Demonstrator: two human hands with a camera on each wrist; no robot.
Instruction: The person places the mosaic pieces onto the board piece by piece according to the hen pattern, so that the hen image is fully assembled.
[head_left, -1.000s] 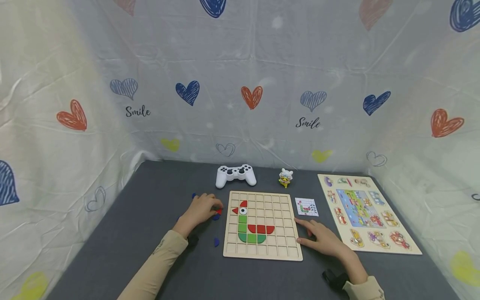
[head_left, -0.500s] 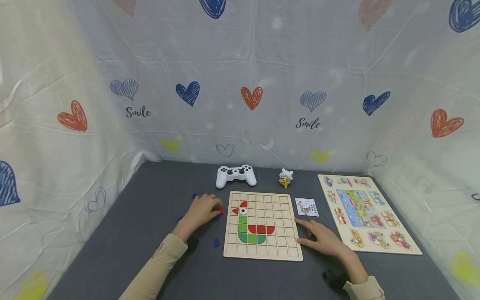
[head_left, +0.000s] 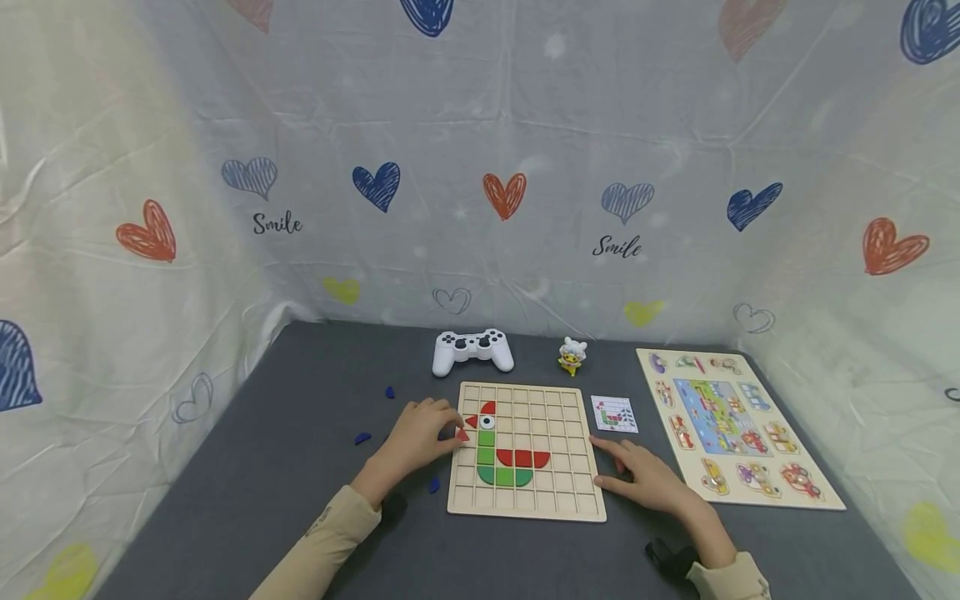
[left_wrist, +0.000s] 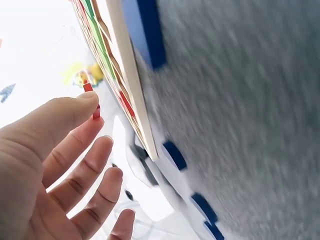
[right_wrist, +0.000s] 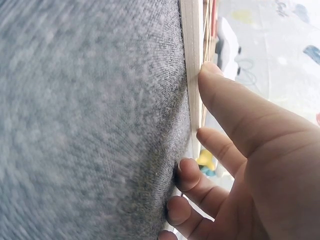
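Note:
Between thumb and index finger my left hand (head_left: pixel 422 435) pinches a small red triangular piece (head_left: pixel 462 435), held above the left edge of a wooden grid board (head_left: pixel 558 500). The same red piece (left_wrist: pixel 88 87) shows edge-on in the left wrist view, partly hidden by the thumb. A bird-like shape of green squares (head_left: pixel 486 456), other red and green pieces and a white eye piece (head_left: pixel 487 422) lies on the board. My right hand (head_left: pixel 637 475) touches the board's right edge with thumb and index fingertip; its other fingers (right_wrist: pixel 190 175) are loosely bent beside it.
Several loose blue pieces (head_left: pixel 363 438) lie on the dark cloth left of the board. A printed card (head_left: pixel 615 414) and a picture puzzle board (head_left: pixel 750 492) are to the right. Behind stand a white game controller (head_left: pixel 472 350) and a small figurine (head_left: pixel 572 357).
My left hand has picked the red piece off the cloth and carried it right, over the board's left edge. Blue pieces it covered now show. The right hand has stayed put.

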